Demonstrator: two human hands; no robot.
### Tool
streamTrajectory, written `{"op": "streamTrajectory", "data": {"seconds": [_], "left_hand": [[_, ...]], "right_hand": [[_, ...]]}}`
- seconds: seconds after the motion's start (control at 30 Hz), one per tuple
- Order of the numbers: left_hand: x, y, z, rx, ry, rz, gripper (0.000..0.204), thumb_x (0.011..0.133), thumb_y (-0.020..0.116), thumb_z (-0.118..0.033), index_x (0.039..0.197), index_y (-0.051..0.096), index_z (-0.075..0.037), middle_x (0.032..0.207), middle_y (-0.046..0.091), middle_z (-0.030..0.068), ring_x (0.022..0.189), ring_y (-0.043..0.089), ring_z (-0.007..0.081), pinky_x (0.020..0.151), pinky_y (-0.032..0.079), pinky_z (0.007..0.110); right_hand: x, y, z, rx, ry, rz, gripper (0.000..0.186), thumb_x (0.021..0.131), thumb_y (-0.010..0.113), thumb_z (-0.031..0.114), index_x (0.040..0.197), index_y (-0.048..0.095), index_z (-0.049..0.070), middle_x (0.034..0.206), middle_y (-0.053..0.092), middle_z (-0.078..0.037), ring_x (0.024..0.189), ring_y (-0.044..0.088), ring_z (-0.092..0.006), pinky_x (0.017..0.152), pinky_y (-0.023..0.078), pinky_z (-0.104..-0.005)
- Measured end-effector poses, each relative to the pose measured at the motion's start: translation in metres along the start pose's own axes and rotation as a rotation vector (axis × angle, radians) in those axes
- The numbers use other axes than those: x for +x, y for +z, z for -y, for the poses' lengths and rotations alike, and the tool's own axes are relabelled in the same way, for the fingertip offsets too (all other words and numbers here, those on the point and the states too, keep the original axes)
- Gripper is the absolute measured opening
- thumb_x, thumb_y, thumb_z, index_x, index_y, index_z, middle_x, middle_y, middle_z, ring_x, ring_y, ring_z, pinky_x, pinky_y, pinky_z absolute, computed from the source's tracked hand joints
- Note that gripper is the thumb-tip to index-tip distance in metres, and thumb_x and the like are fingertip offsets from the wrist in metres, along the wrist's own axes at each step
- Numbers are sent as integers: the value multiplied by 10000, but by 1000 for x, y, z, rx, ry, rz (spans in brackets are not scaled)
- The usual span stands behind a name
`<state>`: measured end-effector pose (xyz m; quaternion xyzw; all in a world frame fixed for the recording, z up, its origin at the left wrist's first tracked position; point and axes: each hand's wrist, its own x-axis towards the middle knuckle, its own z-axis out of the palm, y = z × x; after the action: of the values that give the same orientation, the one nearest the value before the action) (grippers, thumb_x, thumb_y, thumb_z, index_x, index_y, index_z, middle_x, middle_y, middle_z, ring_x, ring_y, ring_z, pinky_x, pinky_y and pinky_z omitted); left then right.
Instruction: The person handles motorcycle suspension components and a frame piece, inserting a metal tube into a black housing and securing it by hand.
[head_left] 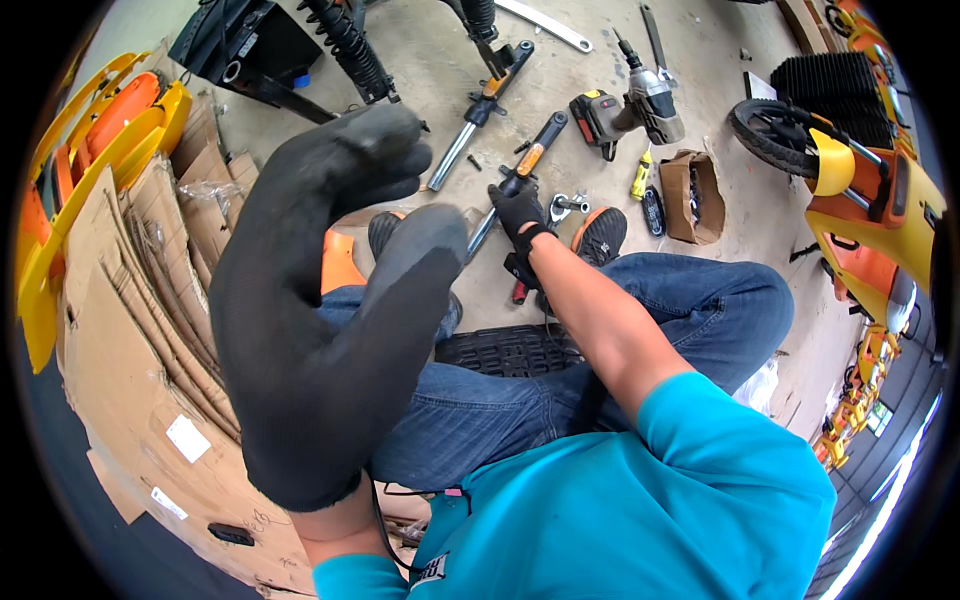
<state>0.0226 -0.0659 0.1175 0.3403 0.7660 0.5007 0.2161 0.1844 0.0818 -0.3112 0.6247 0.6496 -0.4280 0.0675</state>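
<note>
Black glove material is covering your left hand (310, 320), which is hanging close to the camera with its thumb and fingers standing well apart and nothing between them. Your right hand (517, 207), gloved too, is holding a fork leg (537, 155) in front of you, its grip folding round the middle; whether the leg is resting on the floor (710, 60) or being lifted slightly, you cannot tell from this view. Beside it, a second fork leg (490, 98) is lying untouched. Judging by how things are lying, the work is looking part-done: on both legs the chrome tube is already sitting in its darker body, while the held leg is not visibly joining anything larger. One small dark bolt (473, 162) is lying loose between the legs, seemingly waiting to be used. The cordless driver (652, 105) and the socket tool (568, 205) are lying unheld, and an open cardboard box (708, 222) is holding small parts, so some fastening is probably remaining; how much, the view is not showing.
</note>
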Motion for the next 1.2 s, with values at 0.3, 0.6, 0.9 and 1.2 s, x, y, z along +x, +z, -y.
{"op": "streamTrajectory", "data": {"seconds": [0.3, 0.6, 0.9, 1.2], "left_hand": [[8, 10, 19, -79, -21, -2, 357, 918, 669, -84, 1254, 648, 37, 1157, 707, 140, 1077, 671, 196, 982, 508, 328], [24, 33, 40, 67, 82, 125, 396, 927, 743, -185, 1249, 623, 11, 1090, 707, 98, 1031, 676, 180, 924, 528, 310], [20, 66, 23, -471, 287, 343, 897, 803, 880, -318, 1472, 391, 25, 1384, 535, 183, 1220, 582, 213, 1011, 502, 351], [-22, 91, 3, -482, 248, 659, 313, 762, 826, 22, 1012, 652, -53, 1010, 699, 51, 959, 665, 146, 897, 544, 321]], "right_hand": [[26, 8, -25, 753, 244, 344, 295, 760, 837, 141, 975, 640, 92, 802, 619, -41, 712, 615, -193, 624, 525, -356], [-28, -88, 31, 1349, 71, 854, 311, 918, 734, 120, 1135, 522, 51, 943, 648, -91, 848, 681, -224, 838, 612, -421], [-174, -197, 135, 471, -889, 587, 402, 882, 793, 124, 1236, 620, 44, 1149, 683, -67, 1069, 639, -152, 934, 520, -353], [-162, -186, 74, 595, -884, 593, 365, 958, 686, 248, 1271, 625, 70, 1208, 690, -129, 1114, 655, -240, 967, 507, -378]]}}
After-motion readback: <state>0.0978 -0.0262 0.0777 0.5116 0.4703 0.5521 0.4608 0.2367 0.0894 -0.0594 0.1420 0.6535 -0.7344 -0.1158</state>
